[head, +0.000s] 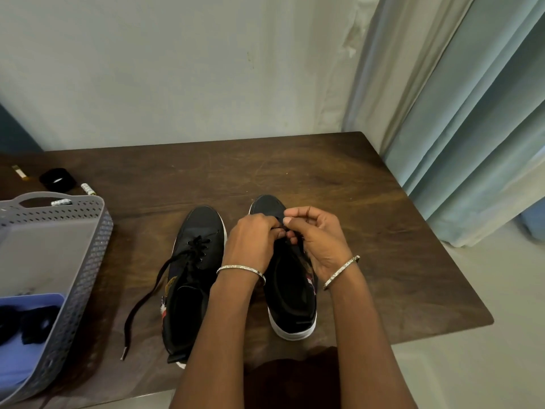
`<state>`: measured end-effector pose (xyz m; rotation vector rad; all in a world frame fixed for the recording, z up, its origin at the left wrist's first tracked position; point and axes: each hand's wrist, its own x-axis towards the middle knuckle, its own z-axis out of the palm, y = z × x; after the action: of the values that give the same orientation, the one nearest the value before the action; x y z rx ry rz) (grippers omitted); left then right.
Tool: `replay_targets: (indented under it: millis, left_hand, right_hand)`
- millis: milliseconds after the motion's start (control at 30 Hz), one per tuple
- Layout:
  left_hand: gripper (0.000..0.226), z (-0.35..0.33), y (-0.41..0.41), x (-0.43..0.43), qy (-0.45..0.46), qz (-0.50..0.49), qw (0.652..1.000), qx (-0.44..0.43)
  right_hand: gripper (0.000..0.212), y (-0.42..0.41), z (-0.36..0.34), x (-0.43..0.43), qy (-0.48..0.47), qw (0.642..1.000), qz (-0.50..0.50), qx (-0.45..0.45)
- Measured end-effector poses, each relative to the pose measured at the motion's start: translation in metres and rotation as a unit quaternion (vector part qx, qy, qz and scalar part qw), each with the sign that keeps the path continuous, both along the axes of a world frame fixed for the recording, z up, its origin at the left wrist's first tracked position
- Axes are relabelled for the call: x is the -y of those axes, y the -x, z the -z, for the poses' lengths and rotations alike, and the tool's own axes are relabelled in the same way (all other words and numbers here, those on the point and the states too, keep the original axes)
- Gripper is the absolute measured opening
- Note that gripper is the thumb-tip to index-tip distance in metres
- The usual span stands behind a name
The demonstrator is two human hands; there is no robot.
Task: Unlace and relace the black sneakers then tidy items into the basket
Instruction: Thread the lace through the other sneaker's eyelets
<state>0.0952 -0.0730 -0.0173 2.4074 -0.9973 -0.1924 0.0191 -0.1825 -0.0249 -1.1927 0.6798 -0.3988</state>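
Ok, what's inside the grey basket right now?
In the grey basket, a blue container sits at the near end, holding dark items too blurred to identify. The far floor is bare grey. The basket's left part is cut off by the frame.

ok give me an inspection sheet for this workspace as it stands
surface: dark wooden table, scuffed
job's things: left sneaker partly laced, its loose lace end trailing on the table; right sneaker under both hands; grey basket at left holds a blue tray
clutter: black round case and small white tubes behind the basket
hands: left hand and right hand pinch the lace, mostly hidden
cables: nothing seen
surroundings: pale wall, blue curtain at right
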Motion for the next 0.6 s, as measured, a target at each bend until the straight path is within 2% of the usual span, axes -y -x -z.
replay_targets:
  millis: [67,133,200,367,500,600]
  left_hand:
    - [0.018,0.004,-0.004,-0.003,0.035,0.002,0.999,-0.023]
    - [0.021,0.006,-0.008,-0.010,0.079,0.005,0.990,-0.115]
    - [0.026,0.006,-0.010,-0.015,0.110,-0.003,0.972,-0.208]
    - [0.029,0.002,-0.006,-0.016,0.178,-0.069,0.911,-0.365]
    - [0.032,-0.007,-0.002,-0.017,0.200,-0.099,0.882,-0.416]
    - [0.032,-0.014,-0.001,-0.020,0.211,-0.113,0.862,-0.446]
  right_hand:
    - [0.021,0.003,-0.003,0.002,0.039,0.999,-0.027,0.008]
    - [0.024,0.007,-0.005,0.003,0.075,0.995,-0.055,0.021]
    - [0.023,0.011,-0.007,0.004,0.089,0.992,-0.083,0.036]
    - [0.029,0.019,-0.013,0.004,0.106,0.985,-0.122,0.057]
    - [0.038,0.023,-0.010,0.008,0.213,0.968,-0.130,0.023]
    - [0.023,0.024,-0.008,0.014,0.256,0.957,-0.133,-0.014]
